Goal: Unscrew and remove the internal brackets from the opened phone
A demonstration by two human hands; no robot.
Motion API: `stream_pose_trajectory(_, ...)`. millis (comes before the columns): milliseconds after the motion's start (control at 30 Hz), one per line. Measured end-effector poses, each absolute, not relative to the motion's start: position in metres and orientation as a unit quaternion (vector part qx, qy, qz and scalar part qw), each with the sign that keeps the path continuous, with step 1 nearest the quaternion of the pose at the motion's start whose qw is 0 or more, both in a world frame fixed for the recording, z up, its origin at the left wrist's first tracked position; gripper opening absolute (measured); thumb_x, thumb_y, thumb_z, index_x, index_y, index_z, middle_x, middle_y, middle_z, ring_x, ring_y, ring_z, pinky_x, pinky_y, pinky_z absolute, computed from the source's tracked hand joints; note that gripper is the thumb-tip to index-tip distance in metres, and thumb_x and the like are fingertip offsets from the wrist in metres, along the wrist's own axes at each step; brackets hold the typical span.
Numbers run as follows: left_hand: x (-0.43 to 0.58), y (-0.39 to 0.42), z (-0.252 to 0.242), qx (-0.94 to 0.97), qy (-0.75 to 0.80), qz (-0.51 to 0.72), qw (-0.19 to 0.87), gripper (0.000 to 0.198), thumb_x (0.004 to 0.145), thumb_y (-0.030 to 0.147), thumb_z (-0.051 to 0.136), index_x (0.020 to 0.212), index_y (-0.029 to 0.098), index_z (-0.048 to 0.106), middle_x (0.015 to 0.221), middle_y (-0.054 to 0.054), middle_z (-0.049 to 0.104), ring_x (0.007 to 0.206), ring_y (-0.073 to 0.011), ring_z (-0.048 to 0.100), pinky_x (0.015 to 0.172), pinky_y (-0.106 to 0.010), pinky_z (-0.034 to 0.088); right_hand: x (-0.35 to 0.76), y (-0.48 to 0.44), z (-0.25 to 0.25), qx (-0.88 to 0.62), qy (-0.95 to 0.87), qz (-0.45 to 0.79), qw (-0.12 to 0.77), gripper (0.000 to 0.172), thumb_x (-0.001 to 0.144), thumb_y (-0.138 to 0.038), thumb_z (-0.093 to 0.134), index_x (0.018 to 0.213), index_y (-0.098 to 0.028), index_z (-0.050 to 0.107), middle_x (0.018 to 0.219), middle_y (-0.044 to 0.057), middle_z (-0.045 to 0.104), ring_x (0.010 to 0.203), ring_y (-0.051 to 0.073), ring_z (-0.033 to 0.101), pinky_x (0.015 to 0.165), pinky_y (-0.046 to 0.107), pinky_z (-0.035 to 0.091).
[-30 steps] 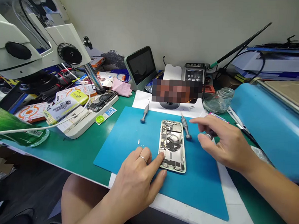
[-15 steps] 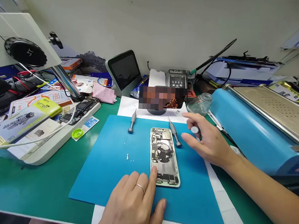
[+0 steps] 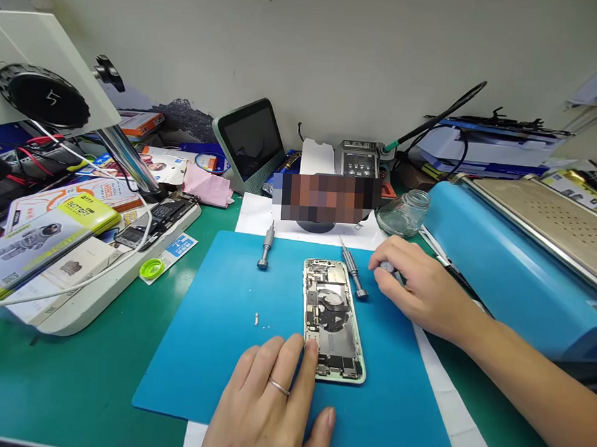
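Observation:
An opened phone (image 3: 339, 342) lies on the blue mat (image 3: 205, 372), its inner boards and parts exposed. My left hand (image 3: 269, 402) rests flat at its lower left, fingers stretched, with the index fingertip on the phone's edge. To the right of the phone, my right hand (image 3: 420, 283) is closed around a grey screwdriver (image 3: 388, 267), mostly hidden by the fingers. A second screwdriver (image 3: 354, 273) lies between the phone and that hand. Another screwdriver (image 3: 266, 246) lies at the upper left of the mat. A small metal piece (image 3: 256, 319) and tiny specks sit left of the phone.
A glass jar (image 3: 405, 212) stands behind my right hand, beside a large blue machine (image 3: 507, 261). At the back are a tilted screen (image 3: 250, 141) and a soldering station (image 3: 359, 161). A microscope stand (image 3: 126, 161), boxes and a green cap (image 3: 152, 268) occupy the left.
The fingers of my right hand have closed in around the grey screwdriver, whose round end no longer faces me. My left hand stays at the phone. The whole view has shifted slightly.

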State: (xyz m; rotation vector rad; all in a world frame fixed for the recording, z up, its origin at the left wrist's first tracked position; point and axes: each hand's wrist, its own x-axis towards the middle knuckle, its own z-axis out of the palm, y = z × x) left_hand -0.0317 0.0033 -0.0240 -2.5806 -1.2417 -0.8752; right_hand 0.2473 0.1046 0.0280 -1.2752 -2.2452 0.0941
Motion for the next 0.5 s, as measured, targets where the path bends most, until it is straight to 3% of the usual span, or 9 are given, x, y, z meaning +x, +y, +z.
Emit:
stream_pose_trajectory(167,-0.040,0.005,-0.018,-0.887,-0.377,-0.257,0.071,0.047,0.103,0.042,0.052,0.138,0.011,0.063,0.132,-0.012,0.067,0.117,-0.0296,0.057,0.096,-0.042,0.045,0.243,0.106,0.021,-0.459,-0.841,0.070,0.278,0.021,0.104,-0.021,0.045,0.087,-0.023,0.057,0.084,0.002,0.061,0.074,0.018,0.058,0.068,0.032,0.046)
stream_pose_trajectory(333,-0.045,0.006,-0.013,-0.899,-0.363,-0.237,0.066,0.049,0.103,0.040,0.055,0.141,0.010,0.062,0.134,-0.013,0.067,0.117,-0.0305,0.057,0.096,-0.042,0.046,0.239,0.105,0.021,-0.424,-0.857,0.078,0.282,0.042,0.107,-0.024,0.038,0.066,-0.023,0.046,0.072,0.001,0.053,0.069,0.017,0.053,0.068,0.033,0.045)
stream_pose_trajectory(500,-0.045,0.008,-0.013,-0.899,-0.360,-0.236,0.074,0.049,0.103,0.040,0.055,0.141,0.010,0.062,0.132,-0.013,0.068,0.116,-0.0304,0.058,0.095,-0.042,0.049,0.237,0.104,0.024,-0.413,-0.870,0.046,0.264,0.044,0.108,-0.031,0.041,0.066,-0.023,0.052,0.073,0.002,0.056,0.070,0.017,0.056,0.068,0.032,0.047)
